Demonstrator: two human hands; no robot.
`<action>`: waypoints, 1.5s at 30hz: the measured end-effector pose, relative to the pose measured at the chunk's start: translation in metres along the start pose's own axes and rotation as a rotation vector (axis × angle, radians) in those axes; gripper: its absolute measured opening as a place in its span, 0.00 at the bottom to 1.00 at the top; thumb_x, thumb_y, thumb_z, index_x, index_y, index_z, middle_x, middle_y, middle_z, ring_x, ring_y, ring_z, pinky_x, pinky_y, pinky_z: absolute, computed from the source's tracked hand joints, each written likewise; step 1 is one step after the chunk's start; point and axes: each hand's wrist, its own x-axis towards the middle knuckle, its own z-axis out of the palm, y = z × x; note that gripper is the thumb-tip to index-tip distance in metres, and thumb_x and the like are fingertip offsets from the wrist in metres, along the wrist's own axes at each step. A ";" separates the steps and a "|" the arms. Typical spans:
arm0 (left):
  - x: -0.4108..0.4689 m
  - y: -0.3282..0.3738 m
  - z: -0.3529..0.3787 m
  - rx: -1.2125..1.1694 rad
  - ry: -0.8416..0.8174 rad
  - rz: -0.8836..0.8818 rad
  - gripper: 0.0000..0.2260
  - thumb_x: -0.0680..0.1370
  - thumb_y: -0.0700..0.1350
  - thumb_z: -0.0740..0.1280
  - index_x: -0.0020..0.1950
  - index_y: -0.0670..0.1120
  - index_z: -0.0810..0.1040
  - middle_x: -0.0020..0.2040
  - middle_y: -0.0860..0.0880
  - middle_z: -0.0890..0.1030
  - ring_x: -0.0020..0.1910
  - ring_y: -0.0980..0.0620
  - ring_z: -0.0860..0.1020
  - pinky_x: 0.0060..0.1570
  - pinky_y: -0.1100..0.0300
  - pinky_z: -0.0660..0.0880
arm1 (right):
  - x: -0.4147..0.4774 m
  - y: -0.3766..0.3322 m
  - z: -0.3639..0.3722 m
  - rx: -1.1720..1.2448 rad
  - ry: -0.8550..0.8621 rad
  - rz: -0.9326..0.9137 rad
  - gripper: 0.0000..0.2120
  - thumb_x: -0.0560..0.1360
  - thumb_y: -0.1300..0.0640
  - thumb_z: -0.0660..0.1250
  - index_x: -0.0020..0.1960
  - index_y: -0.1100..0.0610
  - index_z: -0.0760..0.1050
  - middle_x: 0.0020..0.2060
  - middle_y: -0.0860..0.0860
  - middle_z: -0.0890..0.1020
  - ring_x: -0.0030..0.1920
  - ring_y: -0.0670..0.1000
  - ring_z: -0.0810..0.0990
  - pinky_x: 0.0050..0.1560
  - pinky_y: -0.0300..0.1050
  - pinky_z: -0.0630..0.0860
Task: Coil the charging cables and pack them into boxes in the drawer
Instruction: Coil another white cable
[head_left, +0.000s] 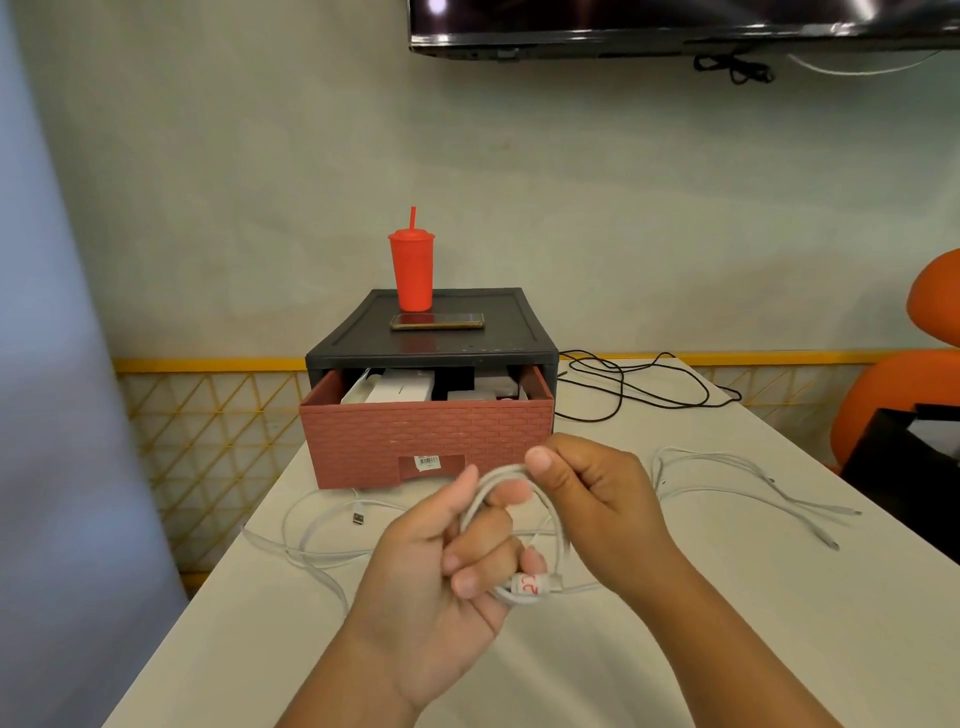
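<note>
Here: white cable (519, 525) coiled, gripped between both hands (519, 525).

Open drawer (426, 436) stands ahead; loose white cables (311, 540) flank bare table (675, 649).

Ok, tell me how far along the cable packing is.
Done: the drawer is open, white boxes inside. In hand: left hand and right hand loop one white cable into a coil. Left: loose white cables and a black cable on the table, to coil and box.
</note>
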 end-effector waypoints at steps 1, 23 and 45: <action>0.001 0.001 -0.001 -0.061 -0.032 0.050 0.18 0.76 0.48 0.62 0.40 0.35 0.82 0.18 0.52 0.60 0.16 0.57 0.61 0.30 0.59 0.77 | -0.001 0.002 -0.002 -0.040 0.002 0.002 0.18 0.73 0.42 0.57 0.32 0.52 0.71 0.25 0.42 0.70 0.28 0.42 0.68 0.29 0.32 0.64; 0.028 0.007 -0.035 1.569 0.185 0.804 0.19 0.80 0.51 0.55 0.71 0.49 0.64 0.38 0.62 0.79 0.43 0.69 0.75 0.42 0.76 0.67 | -0.016 -0.004 0.001 -0.672 -0.281 -0.186 0.11 0.73 0.49 0.57 0.37 0.50 0.75 0.29 0.44 0.77 0.29 0.45 0.72 0.27 0.43 0.73; 0.008 0.008 -0.030 0.262 -0.248 0.199 0.25 0.63 0.51 0.77 0.54 0.37 0.81 0.22 0.54 0.65 0.20 0.59 0.64 0.35 0.61 0.75 | -0.022 0.006 0.001 -0.013 -0.059 0.094 0.12 0.74 0.45 0.60 0.51 0.28 0.75 0.27 0.41 0.73 0.29 0.40 0.70 0.34 0.28 0.67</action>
